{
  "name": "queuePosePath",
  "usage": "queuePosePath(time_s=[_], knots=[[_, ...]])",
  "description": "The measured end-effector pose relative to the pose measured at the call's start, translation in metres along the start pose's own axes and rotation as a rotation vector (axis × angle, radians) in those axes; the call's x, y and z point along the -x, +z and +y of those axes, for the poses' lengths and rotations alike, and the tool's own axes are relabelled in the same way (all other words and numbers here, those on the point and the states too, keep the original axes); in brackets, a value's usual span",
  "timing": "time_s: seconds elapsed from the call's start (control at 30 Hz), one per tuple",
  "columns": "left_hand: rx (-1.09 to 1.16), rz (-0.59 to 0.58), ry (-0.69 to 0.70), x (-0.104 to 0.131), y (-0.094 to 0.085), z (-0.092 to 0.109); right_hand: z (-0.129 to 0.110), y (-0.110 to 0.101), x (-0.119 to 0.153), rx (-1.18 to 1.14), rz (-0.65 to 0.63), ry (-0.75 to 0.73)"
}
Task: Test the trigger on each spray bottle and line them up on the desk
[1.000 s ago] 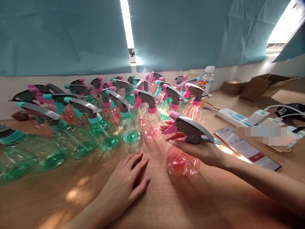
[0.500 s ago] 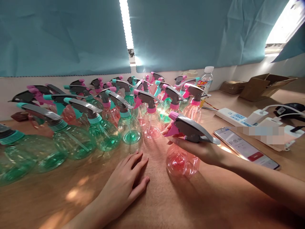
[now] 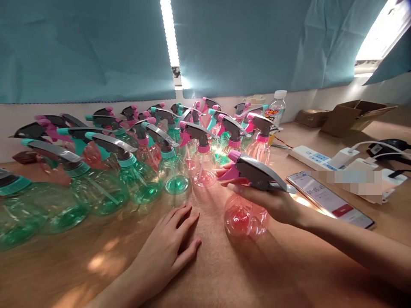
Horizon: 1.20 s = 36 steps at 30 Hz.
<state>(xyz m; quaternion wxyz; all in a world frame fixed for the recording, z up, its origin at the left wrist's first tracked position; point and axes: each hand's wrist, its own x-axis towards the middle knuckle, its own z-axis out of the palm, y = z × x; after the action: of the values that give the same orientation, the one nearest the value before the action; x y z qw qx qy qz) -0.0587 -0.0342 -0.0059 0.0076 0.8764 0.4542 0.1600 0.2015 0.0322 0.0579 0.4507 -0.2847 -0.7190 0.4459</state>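
Observation:
My right hand is wrapped round the neck of a pink spray bottle, just under its grey head with a pink nozzle and trigger. The bottle stands upright on the wooden table. My left hand lies on the tabletop to the left of it, fingers a little apart and holding nothing. Beyond both hands stand several spray bottles in rows, among them a green one with a teal collar and a clear pinkish one with a pink collar.
A phone showing a timer lies right of my right hand. Behind it is a white power strip with plugs and cables. Farther back are an open cardboard box and a capped plastic bottle. Blue cloth hangs behind.
The fingers of my right hand have shifted slightly around the trigger and neck of the pink bottle. My left hand has stayed in place.

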Motion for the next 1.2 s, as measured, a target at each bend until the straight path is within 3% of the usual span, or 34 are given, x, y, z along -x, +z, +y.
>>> queuePosePath(time_s=[0.17, 0.73, 1.0, 1.2], knots=[[-0.004, -0.004, -0.002, -0.001, -0.001, 0.0, -0.001, 0.003, 0.0, -0.03, -0.014, -0.096], [-0.007, 0.004, -0.017, -0.004, -0.003, 0.002, 0.0, 0.004, 0.0, 0.011, 0.036, -0.014], [-0.012, -0.023, -0.029, -0.007, -0.009, 0.003, 0.001, -0.003, 0.01, 0.403, 0.063, -0.03], [-0.013, -0.013, -0.039, -0.013, -0.007, 0.004, -0.006, -0.019, 0.029, 0.461, 0.002, -0.02]])
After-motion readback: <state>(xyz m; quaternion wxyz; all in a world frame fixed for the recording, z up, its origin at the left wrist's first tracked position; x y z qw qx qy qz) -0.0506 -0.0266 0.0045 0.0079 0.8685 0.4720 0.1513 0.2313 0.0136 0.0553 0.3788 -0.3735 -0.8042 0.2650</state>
